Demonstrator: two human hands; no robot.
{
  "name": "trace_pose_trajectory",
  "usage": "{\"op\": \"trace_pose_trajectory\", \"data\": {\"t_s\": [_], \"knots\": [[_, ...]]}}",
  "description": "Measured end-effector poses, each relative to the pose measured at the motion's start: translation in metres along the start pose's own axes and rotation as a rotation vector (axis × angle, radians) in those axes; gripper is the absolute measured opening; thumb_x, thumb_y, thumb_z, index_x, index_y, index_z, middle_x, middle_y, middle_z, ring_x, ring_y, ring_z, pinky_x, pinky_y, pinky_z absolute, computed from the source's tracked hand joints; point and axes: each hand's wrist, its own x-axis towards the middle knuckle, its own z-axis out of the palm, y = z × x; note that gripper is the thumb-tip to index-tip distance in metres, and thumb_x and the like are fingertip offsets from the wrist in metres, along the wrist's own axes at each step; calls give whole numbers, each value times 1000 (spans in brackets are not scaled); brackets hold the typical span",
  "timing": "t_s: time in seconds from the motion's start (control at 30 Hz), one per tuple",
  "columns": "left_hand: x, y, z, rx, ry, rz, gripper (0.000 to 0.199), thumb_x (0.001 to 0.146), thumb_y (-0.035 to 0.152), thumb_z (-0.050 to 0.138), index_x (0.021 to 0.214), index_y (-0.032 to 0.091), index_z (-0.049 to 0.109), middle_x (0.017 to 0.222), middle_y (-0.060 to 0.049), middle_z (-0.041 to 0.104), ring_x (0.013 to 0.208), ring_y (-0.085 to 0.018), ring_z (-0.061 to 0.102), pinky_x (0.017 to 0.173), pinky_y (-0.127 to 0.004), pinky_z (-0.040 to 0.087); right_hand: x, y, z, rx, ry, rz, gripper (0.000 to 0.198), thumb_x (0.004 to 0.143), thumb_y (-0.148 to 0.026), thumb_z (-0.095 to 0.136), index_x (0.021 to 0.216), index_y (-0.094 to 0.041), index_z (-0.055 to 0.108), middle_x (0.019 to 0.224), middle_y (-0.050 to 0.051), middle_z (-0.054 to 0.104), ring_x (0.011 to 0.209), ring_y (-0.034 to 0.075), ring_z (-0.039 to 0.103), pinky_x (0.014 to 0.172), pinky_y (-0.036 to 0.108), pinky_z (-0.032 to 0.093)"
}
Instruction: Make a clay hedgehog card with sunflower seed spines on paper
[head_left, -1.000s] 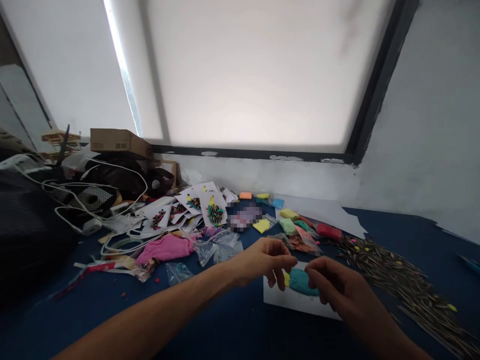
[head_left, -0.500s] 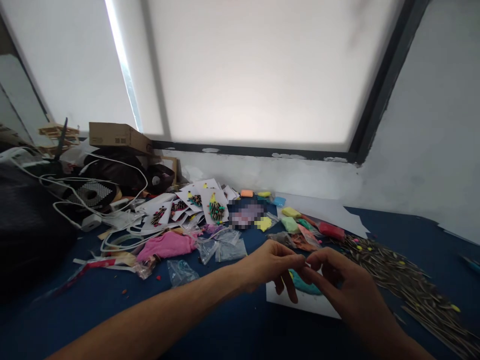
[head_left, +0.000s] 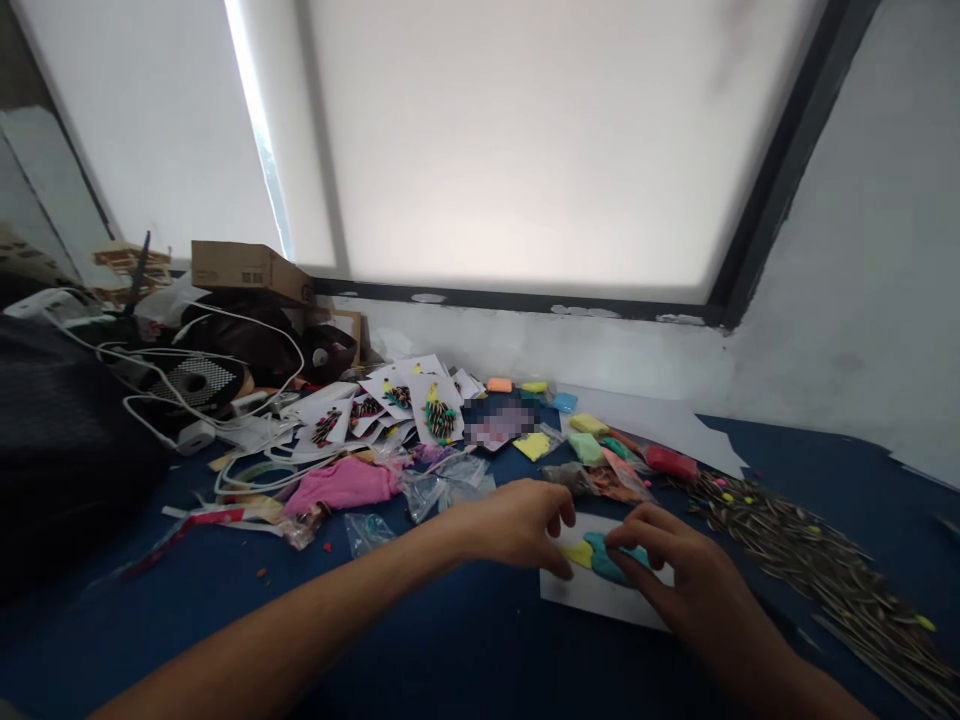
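Right hand pinched over teal clay, left hand parted beside yellow clay

Right hand (head_left: 679, 570): thumb and index tips drawn together, narrow, at the teal clay (head_left: 606, 562); too small to tell if anything is between them. Left hand (head_left: 529, 528): fingers curled, thumb apart, moderate gap, right by the yellow clay (head_left: 579, 553); nothing visible in its grip. Contact with the yellow clay: can't tell. Both clay pieces sit joined on a white card (head_left: 574, 592), lying flat on the blue tabletop (head_left: 450, 650).

Containers: clear bag with orange-brown material (head_left: 611, 485) beyond the card, dark-filled bag (head_left: 568, 480) just left of it. Yellow slab (head_left: 532, 446) partly in clear wrap. Crumpled clear bag (head_left: 367, 535) left, near the forearm, contents unclear. More clear bags (head_left: 427, 492) behind it. Cardboard box (head_left: 244, 270) back left, inside not visible.

Loose striped seeds (head_left: 795, 545) heaped right of the right hand. Red pack (head_left: 671, 463) at the heap's far end.
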Motion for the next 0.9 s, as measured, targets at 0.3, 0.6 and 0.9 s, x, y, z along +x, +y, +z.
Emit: {"op": "trace_pose_trajectory", "data": {"t_s": [0.3, 0.6, 0.9], "knots": [[3, -2, 3, 8, -62, -77, 50, 62, 32, 77, 106, 18, 57, 99, -3, 62, 87, -20, 57, 61, -24, 39, 14, 5, 5, -90, -51, -6, 20, 87, -34, 53, 78, -27, 70, 87, 6, 63, 72, 20, 61, 61, 30, 46], [5, -6, 4, 2, -80, -57, 53, 63, 33, 76, 109, 20, 56, 101, -4, 62, 89, -20, 57, 63, -24, 40, 14, 8, 8, -77, -47, -3, 25, 89, -37, 49, 80, -25, 69, 85, 5, 61, 69, 18, 59, 60, 29, 46], [6, -7, 5, 44, -79, -42, 51, 64, 33, 75, 110, 21, 56, 102, -2, 61, 89, -19, 57, 65, -23, 41, 12, 10, 12, -111, -104, -49, 20, 89, -29, 50, 83, -25, 69, 89, 4, 61, 73, 17, 62, 64, 28, 48]]}}
